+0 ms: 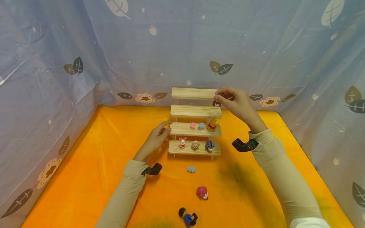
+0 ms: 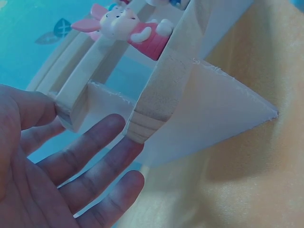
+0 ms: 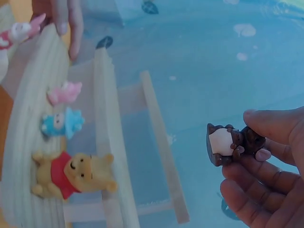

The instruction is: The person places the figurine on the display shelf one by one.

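Note:
My right hand [image 1: 238, 103] pinches a small dark brown animal figurine [image 3: 221, 141] with a cream belly, near the right end of the top two tiers of a wooden tiered shelf [image 1: 188, 110]. In the right wrist view the figurine lies sideways between thumb and fingers, apart from the shelf. At the shelf's left side is my left hand [image 1: 154, 139], its fingers loosely extended and touching the ends of the lower tiers. On the second tier from the bottom stand a pink figurine [image 1: 192, 125], a light blue one [image 1: 201, 126] and a yellow bear in a red shirt [image 1: 212, 125].
The bottom tier bears a pink piglet [image 1: 182, 143], a beige figurine [image 1: 195, 145] and a grey-blue donkey [image 1: 209, 146]. On the orange cloth [image 1: 94, 177] lie a light blue piece [image 1: 191, 169], a magenta figurine [image 1: 202, 192] and a blue-clothed figure [image 1: 188, 218]. A curtain [image 1: 171, 47] hangs behind.

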Tool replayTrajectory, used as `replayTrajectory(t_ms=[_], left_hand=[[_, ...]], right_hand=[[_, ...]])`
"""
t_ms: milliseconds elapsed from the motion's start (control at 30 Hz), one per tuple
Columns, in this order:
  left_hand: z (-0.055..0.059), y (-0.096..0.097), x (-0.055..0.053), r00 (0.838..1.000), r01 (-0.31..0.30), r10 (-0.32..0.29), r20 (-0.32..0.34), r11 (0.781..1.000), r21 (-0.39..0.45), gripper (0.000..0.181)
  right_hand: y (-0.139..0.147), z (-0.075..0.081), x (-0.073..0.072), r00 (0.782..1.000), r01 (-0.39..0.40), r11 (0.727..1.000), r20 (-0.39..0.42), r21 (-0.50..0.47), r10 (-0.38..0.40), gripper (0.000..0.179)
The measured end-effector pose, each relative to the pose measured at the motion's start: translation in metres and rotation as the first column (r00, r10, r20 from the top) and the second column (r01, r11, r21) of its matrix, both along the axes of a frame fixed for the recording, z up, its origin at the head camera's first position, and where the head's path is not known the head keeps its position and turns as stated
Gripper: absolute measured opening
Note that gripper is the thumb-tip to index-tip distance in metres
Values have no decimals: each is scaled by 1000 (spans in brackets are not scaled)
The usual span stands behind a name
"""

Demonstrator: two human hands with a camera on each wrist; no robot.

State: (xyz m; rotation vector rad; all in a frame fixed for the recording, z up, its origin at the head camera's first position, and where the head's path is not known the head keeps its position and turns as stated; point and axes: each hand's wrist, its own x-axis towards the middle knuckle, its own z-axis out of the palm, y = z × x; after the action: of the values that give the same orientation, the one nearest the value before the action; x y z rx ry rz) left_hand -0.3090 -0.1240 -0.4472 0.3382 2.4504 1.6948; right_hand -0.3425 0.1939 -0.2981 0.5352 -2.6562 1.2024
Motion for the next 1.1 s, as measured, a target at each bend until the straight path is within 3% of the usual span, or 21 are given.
replayTrajectory(t_ms=[233, 500, 867, 1100], left_hand=[[2, 1, -1, 1000, 7, -8, 15, 1000, 25, 49], [2, 0, 0, 1000, 12, -12, 1, 1000, 22, 46], [1, 0, -1, 1000, 5, -5, -2, 1000, 13, 45], [39, 4, 18, 999, 27, -27, 37, 999, 22, 46]], right_hand=[[2, -4, -12, 1000, 23, 1000, 20, 12, -23, 33], [2, -20, -25, 1000, 17, 999, 8, 39, -18, 28], [-2, -32, -28, 999, 24, 998, 45, 59, -26, 27], [-3, -44, -30, 998, 30, 998, 61, 52, -33, 26]])
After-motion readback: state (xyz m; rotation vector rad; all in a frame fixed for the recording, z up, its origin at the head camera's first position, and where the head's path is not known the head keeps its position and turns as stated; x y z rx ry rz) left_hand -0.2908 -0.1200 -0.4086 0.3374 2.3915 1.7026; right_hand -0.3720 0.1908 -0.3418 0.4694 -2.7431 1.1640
